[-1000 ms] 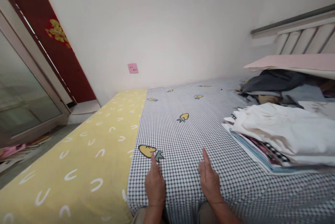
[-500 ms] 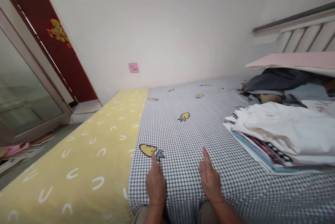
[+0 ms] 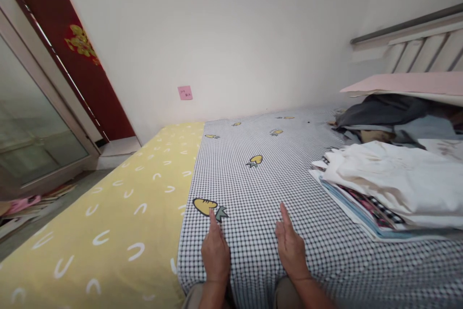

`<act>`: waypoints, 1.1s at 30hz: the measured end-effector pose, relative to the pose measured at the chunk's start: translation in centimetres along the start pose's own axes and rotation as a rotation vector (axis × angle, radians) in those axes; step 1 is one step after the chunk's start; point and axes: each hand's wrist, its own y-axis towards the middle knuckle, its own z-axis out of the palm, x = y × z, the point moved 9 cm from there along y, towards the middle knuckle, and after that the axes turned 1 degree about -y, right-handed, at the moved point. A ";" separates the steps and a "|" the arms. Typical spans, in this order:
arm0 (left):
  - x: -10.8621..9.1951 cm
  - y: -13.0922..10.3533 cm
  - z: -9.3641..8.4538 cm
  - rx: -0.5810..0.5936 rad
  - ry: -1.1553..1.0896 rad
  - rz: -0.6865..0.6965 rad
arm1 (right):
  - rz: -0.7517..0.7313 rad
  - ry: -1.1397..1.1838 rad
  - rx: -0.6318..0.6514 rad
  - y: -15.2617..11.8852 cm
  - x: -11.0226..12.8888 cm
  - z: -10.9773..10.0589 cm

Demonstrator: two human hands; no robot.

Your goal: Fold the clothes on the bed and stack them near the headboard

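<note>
My left hand [image 3: 216, 253] is held on edge, fingers stretched forward, just below a printed yellow carrot on the checked bedsheet [image 3: 249, 193]. My right hand [image 3: 292, 248] mirrors it a short way to the right, fingers straight and thumb raised. Neither hand holds anything. Whether they touch the sheet or hover just above it I cannot tell. Right of my right hand lies a stack of folded clothes [image 3: 394, 179], a white garment on top and blue and patterned cloth beneath.
A yellow sheet [image 3: 119, 222] with white arcs covers the bed's left part. Dark clothes [image 3: 387, 111] lie under a pink board [image 3: 405, 82] by the headboard rail [image 3: 408, 24]. A pink note [image 3: 185, 92] is on the wall. A red door [image 3: 72, 58] stands at far left.
</note>
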 end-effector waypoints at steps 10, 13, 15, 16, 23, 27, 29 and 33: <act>-0.2 -0.1 0.1 -0.016 0.040 0.043 | 0.004 0.014 -0.002 0.0 0.0 0.0; -0.3 0.0 0.0 -0.020 0.034 0.045 | 0.022 0.012 -0.001 -0.1 -0.3 0.1; -0.4 0.0 -0.1 -0.015 0.029 0.037 | 0.037 0.013 0.007 -0.1 -0.5 0.2; -0.4 0.0 -0.1 -0.008 0.031 0.025 | 0.037 0.015 0.013 -0.2 -0.6 0.3; -0.3 0.2 -0.1 0.039 0.017 -0.019 | 0.015 0.003 0.022 -0.2 -0.5 0.4; -0.2 0.2 0.0 0.040 -0.005 -0.022 | 0.042 -0.004 0.039 -0.3 -0.8 0.6; -0.3 0.1 -0.1 0.034 -0.018 -0.012 | 0.039 -0.017 0.029 -0.3 -0.8 0.5; -0.1 0.1 0.0 0.063 0.026 -0.035 | 0.032 -0.048 0.043 -0.4 -0.7 0.8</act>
